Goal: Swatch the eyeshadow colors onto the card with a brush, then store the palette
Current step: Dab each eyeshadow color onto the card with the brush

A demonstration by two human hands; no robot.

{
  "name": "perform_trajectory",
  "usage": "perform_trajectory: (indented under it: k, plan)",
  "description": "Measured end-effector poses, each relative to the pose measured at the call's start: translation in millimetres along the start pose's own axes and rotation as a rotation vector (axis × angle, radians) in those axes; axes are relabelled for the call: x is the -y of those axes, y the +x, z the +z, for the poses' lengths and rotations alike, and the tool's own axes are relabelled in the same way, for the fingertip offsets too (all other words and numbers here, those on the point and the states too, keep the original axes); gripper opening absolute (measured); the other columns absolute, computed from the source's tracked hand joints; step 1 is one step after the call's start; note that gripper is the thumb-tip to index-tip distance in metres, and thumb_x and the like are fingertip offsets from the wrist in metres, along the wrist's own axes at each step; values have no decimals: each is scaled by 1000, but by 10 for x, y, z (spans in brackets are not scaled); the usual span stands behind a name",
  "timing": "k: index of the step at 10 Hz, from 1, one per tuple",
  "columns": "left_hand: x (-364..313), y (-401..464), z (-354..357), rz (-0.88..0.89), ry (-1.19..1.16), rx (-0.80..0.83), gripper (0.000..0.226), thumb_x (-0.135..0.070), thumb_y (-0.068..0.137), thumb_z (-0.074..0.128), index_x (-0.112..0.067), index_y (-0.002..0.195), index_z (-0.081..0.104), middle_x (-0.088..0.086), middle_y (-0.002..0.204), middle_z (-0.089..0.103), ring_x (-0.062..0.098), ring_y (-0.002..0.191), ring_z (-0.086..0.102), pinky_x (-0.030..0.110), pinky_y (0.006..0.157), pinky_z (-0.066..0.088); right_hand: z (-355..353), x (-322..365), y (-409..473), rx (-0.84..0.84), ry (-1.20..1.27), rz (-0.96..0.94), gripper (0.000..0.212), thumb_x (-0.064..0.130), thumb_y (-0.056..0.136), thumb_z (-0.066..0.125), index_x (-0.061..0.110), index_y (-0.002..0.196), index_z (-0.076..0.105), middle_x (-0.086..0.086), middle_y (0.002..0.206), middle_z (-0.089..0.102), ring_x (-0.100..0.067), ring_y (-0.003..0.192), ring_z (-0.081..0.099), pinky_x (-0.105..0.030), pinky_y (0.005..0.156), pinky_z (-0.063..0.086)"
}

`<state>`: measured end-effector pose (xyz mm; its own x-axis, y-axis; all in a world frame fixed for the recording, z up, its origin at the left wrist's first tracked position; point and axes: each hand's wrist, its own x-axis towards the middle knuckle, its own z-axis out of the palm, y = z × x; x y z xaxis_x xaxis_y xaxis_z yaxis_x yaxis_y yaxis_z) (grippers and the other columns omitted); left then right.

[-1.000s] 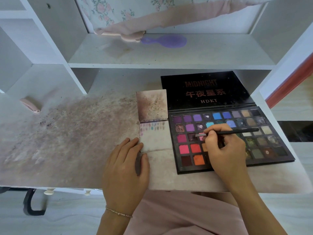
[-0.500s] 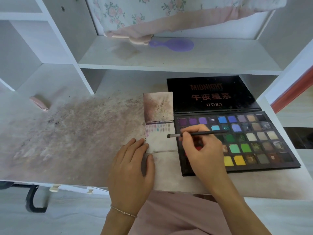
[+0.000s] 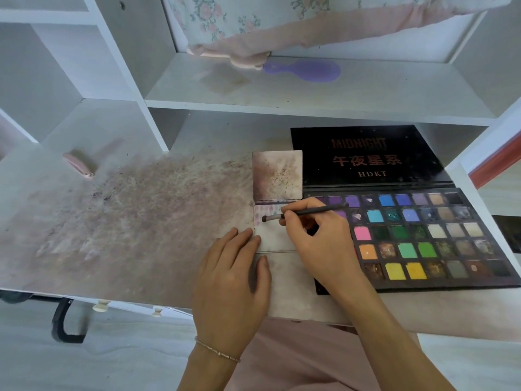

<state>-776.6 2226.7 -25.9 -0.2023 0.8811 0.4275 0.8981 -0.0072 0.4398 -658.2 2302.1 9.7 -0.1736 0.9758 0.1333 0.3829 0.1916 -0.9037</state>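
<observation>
Two hands are seen over a stained worktop [image 3: 112,227]. The right hand [image 3: 315,238] is curled round a thin dark brush [image 3: 307,212], which is pinched between thumb and fingertips; its tip is pointed toward nine o'clock and is laid on the upper left part of the card [image 3: 270,235], just below a row of faint colour swatches. The left hand [image 3: 231,280] is rested flat on the worktop with fingers straight and together, the fingertips touching the card's left edge and the thumb lying along its lower edge. A second, more heavily smudged card [image 3: 277,174] is placed at twelve o'clock from the first, touching it. At three o'clock from the cards the open eyeshadow palette [image 3: 423,232] is laid flat, its black lid [image 3: 366,156] folded back toward twelve o'clock and printed with "MIDNIGHT" and "HDKT". Part of the palette's left side is covered by the right hand. On the shelf [image 3: 310,94] above, at twelve o'clock, a purple hairbrush [image 3: 307,70] is seen beside floral fabric [image 3: 253,21]. A small pink object [image 3: 78,165] is lying at ten o'clock on the worktop. A thin bracelet [image 3: 217,351] is worn on the left wrist.
</observation>
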Motion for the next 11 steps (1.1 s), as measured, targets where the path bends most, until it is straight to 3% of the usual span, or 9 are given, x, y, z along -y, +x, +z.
perform_trajectory:
  k: [7, 9, 11]
  plan:
    - [1, -1, 11, -1, -7, -1, 36, -28, 85, 46, -9, 104, 68, 4, 111, 67, 22, 112, 59, 42, 94, 49, 6, 10, 8, 63, -28, 25, 8, 16, 87, 54, 23, 84, 58, -2, 85, 66, -19, 87, 62, -40, 78, 50]
    - [0, 0, 12, 0, -4, -4, 36, -29, 85, 46, -8, 104, 69, 5, 111, 67, 23, 111, 59, 42, 94, 49, -1, 0, 6, 65, -43, 25, 12, 17, 86, 56, 28, 80, 57, 1, 83, 64, -13, 81, 58, -30, 73, 48]
    - [5, -2, 8, -2, -7, -1, 35, -29, 85, 46, -9, 104, 68, 4, 112, 67, 22, 112, 59, 40, 96, 47, 4, 6, 7, 63, -38, 21, 16, 17, 86, 55, 32, 78, 54, 2, 84, 64, -13, 83, 59, -35, 76, 51]
